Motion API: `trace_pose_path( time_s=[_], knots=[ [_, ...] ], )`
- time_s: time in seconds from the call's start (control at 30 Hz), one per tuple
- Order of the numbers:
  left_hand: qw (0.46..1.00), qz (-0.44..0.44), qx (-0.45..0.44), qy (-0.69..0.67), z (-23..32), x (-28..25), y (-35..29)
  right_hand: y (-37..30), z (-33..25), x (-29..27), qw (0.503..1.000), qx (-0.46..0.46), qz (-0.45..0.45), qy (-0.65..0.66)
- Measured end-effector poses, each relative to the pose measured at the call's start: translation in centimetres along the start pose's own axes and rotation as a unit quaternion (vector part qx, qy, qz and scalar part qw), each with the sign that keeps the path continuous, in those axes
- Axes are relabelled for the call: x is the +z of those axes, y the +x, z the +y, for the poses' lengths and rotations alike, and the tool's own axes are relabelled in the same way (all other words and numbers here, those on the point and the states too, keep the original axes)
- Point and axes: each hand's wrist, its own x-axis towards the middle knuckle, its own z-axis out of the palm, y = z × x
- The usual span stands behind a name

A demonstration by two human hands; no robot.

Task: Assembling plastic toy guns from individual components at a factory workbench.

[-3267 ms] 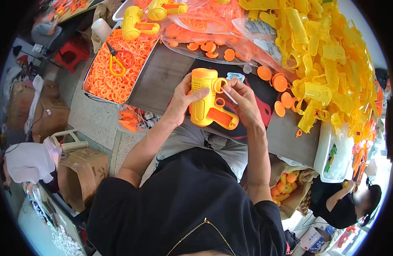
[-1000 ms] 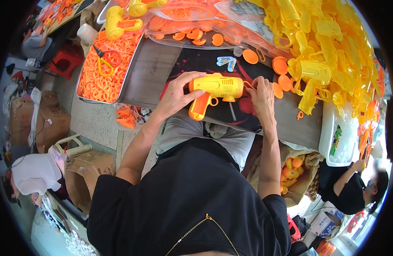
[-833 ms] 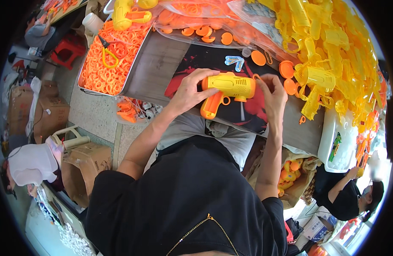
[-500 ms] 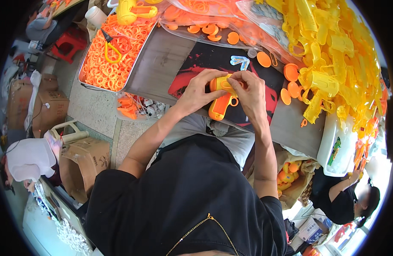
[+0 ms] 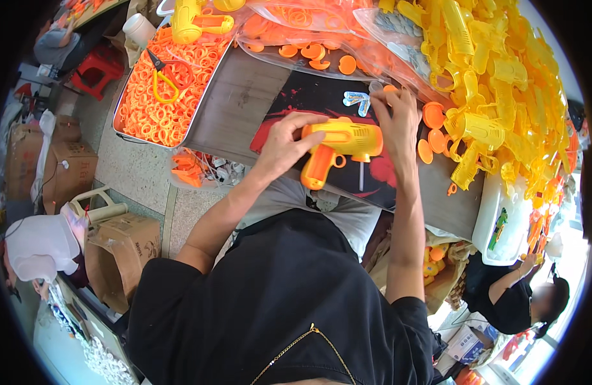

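My left hand is closed on the rear of a yellow toy gun with an orange grip and trigger, held level over the black-and-red mat. The barrel points right. My right hand is off the gun, fingers apart, reaching past it to an orange disc and a small clear disc. The fingers partly cover the orange disc; I cannot tell whether they touch it. Left of these fingers lie blue-and-white batteries.
A metal tray of small orange rings carries scissors. Bags of orange parts lie at the back. Yellow gun shells are heaped right, above a white bin. Loose orange discs sit beside the mat. A co-worker is at right.
My right hand has let go of the toy gun and moved up and right to the discs. The gun, now only in my left hand, shows its whole side.
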Motion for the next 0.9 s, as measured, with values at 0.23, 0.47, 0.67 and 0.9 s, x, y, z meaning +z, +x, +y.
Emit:
trace_pose_path(
  time_s=[0.23, 0.47, 0.67, 0.9],
  knots=[
    [0.998, 0.034, -0.024, -0.044, 0.8, -4.8, -2.1, 2.4, 4.3, 4.1, 0.981, -0.113, -0.015, -0.160],
    [0.998, 0.044, -0.003, -0.055, 0.4, -4.8, -2.0, 1.8, 3.5, 3.5, 0.986, -0.114, 0.025, -0.119],
    [0.998, -0.009, 0.053, 0.008, -0.3, 0.0, 0.8, 0.1, 2.1, -2.9, 0.964, 0.118, -0.062, 0.231],
    [0.928, 0.005, 0.253, 0.272, 2.1, 1.1, 1.8, -2.8, 1.8, -6.1, 0.973, 0.130, -0.106, 0.161]
  ],
)
